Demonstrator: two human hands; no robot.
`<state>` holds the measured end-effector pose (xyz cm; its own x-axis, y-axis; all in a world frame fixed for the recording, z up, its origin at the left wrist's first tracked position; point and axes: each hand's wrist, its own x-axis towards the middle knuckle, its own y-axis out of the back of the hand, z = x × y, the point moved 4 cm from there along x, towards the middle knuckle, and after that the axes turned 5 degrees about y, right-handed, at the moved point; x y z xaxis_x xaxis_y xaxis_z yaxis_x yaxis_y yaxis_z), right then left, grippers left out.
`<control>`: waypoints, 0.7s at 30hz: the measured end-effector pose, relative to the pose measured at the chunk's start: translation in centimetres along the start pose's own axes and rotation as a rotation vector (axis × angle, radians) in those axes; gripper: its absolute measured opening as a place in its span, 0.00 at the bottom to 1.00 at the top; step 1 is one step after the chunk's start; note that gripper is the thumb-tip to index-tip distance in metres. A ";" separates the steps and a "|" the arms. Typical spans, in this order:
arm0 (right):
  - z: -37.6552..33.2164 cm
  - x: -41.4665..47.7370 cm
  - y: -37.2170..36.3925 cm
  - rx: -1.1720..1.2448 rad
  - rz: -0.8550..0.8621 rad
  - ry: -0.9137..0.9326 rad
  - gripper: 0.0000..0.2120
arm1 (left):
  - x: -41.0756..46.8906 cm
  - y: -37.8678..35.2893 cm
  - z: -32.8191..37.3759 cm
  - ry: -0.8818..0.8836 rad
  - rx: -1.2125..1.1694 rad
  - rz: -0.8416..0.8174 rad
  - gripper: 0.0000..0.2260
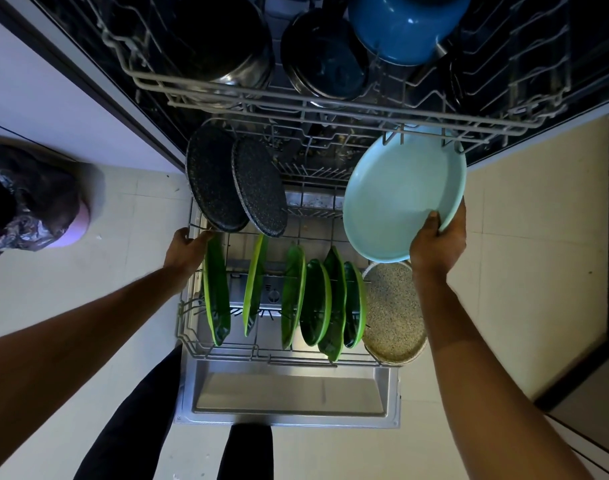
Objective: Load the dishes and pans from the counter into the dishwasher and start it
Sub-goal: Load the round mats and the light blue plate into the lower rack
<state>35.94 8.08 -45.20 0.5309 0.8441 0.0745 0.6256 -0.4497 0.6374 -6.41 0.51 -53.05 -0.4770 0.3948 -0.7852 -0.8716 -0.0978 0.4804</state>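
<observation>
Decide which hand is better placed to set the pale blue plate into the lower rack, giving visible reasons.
Right. The right hand grips the pale blue plate by its rim above the lower rack; the left hand holds the rack's left edge, away from the plate.

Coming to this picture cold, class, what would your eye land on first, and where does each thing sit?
The pale blue plate, gripped at its rim by the right hand above the right side of the lower rack, stands out first. Next come the green plates standing on edge in a row across that rack, and the glossy blue pot in the upper rack.
</observation>
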 end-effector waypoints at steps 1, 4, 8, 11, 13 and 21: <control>-0.2 -0.1 -0.2 -0.008 -0.003 -0.002 0.24 | 0.0 0.0 0.0 -0.001 -0.002 0.000 0.33; -0.5 -0.1 -0.5 -0.042 -0.024 -0.034 0.26 | -0.1 0.0 -0.1 -0.006 -0.001 0.001 0.32; -0.7 -0.4 -0.3 -0.051 -0.036 -0.063 0.28 | -0.4 -0.1 -0.1 -0.010 0.003 -0.003 0.33; -0.3 -1.4 0.4 -0.010 -0.019 -0.068 0.27 | -0.5 0.0 0.0 -0.010 0.000 0.000 0.33; 0.6 -2.5 1.1 0.048 0.007 -0.082 0.25 | -0.7 0.1 0.1 -0.010 0.000 0.002 0.33; 2.0 -4.9 2.7 0.087 -0.008 -0.006 0.15 | -0.8 0.0 -0.1 -0.015 0.013 0.005 0.32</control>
<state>36.16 2.19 -45.38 0.5290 0.8462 0.0644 0.6772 -0.4666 0.5690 -6.03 0.09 -52.43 -0.4794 0.4085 -0.7767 -0.8676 -0.0876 0.4894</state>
